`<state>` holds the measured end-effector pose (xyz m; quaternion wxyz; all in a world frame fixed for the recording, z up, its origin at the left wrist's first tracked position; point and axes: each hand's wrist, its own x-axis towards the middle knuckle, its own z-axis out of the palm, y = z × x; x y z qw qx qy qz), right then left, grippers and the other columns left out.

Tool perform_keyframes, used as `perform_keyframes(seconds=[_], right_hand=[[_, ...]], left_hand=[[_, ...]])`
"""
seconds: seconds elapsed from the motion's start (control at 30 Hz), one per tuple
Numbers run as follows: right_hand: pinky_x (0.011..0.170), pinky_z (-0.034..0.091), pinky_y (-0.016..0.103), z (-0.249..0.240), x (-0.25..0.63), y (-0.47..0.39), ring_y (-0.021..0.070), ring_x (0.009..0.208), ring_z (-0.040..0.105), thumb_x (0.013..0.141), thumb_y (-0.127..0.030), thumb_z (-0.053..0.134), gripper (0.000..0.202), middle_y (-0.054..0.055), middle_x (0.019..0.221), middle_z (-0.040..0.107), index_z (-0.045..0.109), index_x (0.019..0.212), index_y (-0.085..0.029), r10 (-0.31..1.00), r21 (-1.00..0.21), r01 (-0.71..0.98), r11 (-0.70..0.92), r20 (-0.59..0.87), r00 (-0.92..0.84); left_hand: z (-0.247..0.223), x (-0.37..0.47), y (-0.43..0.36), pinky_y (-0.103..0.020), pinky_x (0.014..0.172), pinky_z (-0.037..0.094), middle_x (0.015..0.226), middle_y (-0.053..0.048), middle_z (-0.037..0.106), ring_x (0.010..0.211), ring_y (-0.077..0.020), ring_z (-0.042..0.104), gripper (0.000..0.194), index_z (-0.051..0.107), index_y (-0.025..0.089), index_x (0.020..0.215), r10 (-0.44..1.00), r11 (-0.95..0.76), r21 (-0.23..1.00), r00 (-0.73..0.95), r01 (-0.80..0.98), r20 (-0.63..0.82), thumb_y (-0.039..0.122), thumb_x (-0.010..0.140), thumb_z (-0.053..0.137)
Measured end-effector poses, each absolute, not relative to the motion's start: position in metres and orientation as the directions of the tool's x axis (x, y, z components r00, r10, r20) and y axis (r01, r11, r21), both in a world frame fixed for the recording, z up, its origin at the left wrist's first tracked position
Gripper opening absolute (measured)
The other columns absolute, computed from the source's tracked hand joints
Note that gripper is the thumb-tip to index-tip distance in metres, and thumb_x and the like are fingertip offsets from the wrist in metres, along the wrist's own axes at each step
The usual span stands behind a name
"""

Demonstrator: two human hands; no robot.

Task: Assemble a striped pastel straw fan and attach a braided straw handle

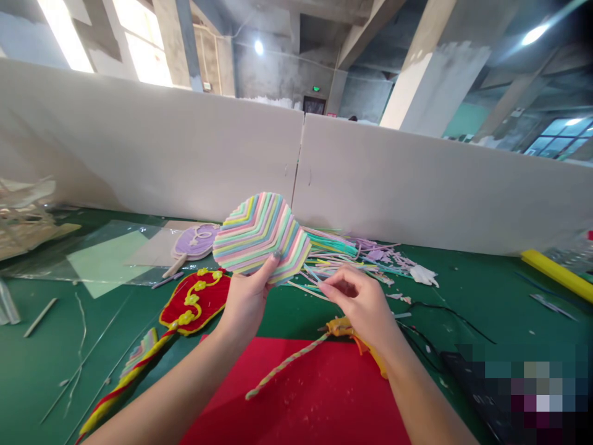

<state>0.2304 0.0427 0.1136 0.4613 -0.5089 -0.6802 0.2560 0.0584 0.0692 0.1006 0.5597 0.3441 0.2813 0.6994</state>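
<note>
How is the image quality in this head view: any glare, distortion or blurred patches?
Head view: windows at top left are blown out, and a ceiling lamp flares; the white partition bows from wide-angle distortion; a pixelated block hides the lower right corner; the left hand, pastel striped fan and right hand are sharp and evenly lit, with only soft shadows on the green table.

a red fan with yellow trim (194, 300) lies on the green table (486, 296) beside a lilac fan (197, 241), with a red felt sheet (315, 395) near and a yellow roll (556, 272) far right
</note>
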Motion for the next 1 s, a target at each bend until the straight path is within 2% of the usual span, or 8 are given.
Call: perform_keyframes(seconds=[0.13, 0.2, 0.27, 0.5, 0.63, 0.7, 0.77, 1.0], right_hand=[[0.053, 0.034, 0.025, 0.111, 0.231, 0.049, 0.0119, 0.056, 0.044, 0.072, -0.037, 0.063, 0.022, -0.002, 0.058, 0.049, 0.059, 0.062, -0.018, 0.988, -0.951, 0.271, 0.150, 0.136, -0.071], [0.054, 0.035, 0.025, 0.108, 0.230, 0.050, 0.0117, 0.057, 0.045, 0.072, -0.036, 0.064, 0.021, -0.002, 0.059, 0.050, 0.059, 0.063, -0.018, 0.989, -0.957, 0.247, 0.150, 0.141, -0.053], [0.055, 0.036, 0.025, 0.105, 0.228, 0.051, 0.0120, 0.058, 0.046, 0.074, -0.034, 0.063, 0.020, -0.002, 0.063, 0.051, 0.059, 0.063, -0.018, 0.973, -0.930, 0.289, 0.228, 0.226, -0.039], [0.061, 0.039, 0.027, 0.097, 0.219, 0.046, 0.0137, 0.064, 0.046, 0.085, -0.019, 0.052, 0.018, 0.000, 0.068, 0.047, 0.054, 0.067, -0.019, 0.751, -0.579, 0.599, 0.552, 0.658, -0.055], [0.067, 0.040, 0.030, 0.093, 0.217, 0.045, 0.0176, 0.070, 0.048, 0.086, -0.015, 0.049, 0.016, 0.004, 0.069, 0.050, 0.056, 0.073, -0.020, 0.599, -0.324, 0.747, 0.580, 0.791, -0.122], [0.066, 0.040, 0.031, 0.092, 0.216, 0.044, 0.0181, 0.069, 0.047, 0.086, -0.015, 0.049, 0.016, 0.004, 0.067, 0.050, 0.057, 0.073, -0.020, 0.584, -0.280, 0.779, 0.561, 0.800, -0.133], [0.065, 0.040, 0.031, 0.093, 0.215, 0.044, 0.0174, 0.069, 0.048, 0.086, -0.016, 0.048, 0.017, 0.004, 0.068, 0.050, 0.056, 0.071, -0.020, 0.611, -0.326, 0.765, 0.556, 0.784, -0.110], [0.057, 0.040, 0.026, 0.099, 0.222, 0.049, 0.0123, 0.058, 0.049, 0.079, -0.026, 0.061, 0.014, -0.001, 0.066, 0.054, 0.057, 0.067, -0.020, 0.816, -0.671, 0.573, 0.471, 0.578, 0.006]], left_hand=[[0.101, 0.060, 0.067, -0.038, 0.097, 0.044, 0.116, -0.008, 0.064, 0.112, -0.0256, 0.055, 0.056, 0.058, 0.018, 0.118, 0.939, -0.332, 0.808, -0.249, -0.486, 0.237, 0.023, 0.065, 0.075], [0.101, 0.061, 0.066, -0.038, 0.096, 0.045, 0.115, -0.008, 0.064, 0.112, -0.0255, 0.055, 0.056, 0.058, 0.018, 0.119, 0.940, -0.326, 0.811, -0.253, -0.486, 0.227, 0.023, 0.065, 0.075], [0.102, 0.061, 0.067, -0.037, 0.092, 0.048, 0.115, -0.008, 0.064, 0.111, -0.0258, 0.056, 0.056, 0.057, 0.019, 0.119, 0.958, -0.279, 0.801, -0.214, -0.530, 0.192, 0.024, 0.066, 0.074], [0.102, 0.060, 0.070, -0.034, 0.084, 0.054, 0.116, -0.007, 0.064, 0.106, -0.0256, 0.060, 0.052, 0.058, 0.021, 0.116, 0.985, -0.142, 0.768, -0.169, -0.624, 0.045, 0.021, 0.067, 0.074], [0.101, 0.060, 0.071, -0.032, 0.083, 0.054, 0.111, -0.008, 0.067, 0.102, -0.0242, 0.062, 0.048, 0.061, 0.018, 0.112, 0.986, -0.082, 0.772, -0.166, -0.630, -0.030, 0.019, 0.066, 0.074], [0.101, 0.060, 0.071, -0.031, 0.083, 0.054, 0.109, -0.008, 0.067, 0.102, -0.0237, 0.062, 0.046, 0.062, 0.018, 0.110, 0.984, -0.061, 0.778, -0.167, -0.626, -0.057, 0.019, 0.065, 0.074], [0.102, 0.060, 0.070, -0.031, 0.084, 0.054, 0.109, -0.007, 0.067, 0.102, -0.0236, 0.062, 0.047, 0.062, 0.018, 0.110, 0.982, -0.071, 0.788, -0.180, -0.612, -0.051, 0.020, 0.065, 0.074], [0.104, 0.057, 0.071, -0.036, 0.089, 0.050, 0.118, -0.008, 0.062, 0.111, -0.0258, 0.056, 0.053, 0.059, 0.019, 0.116, 0.973, -0.221, 0.807, -0.181, -0.547, 0.143, 0.026, 0.066, 0.074]])
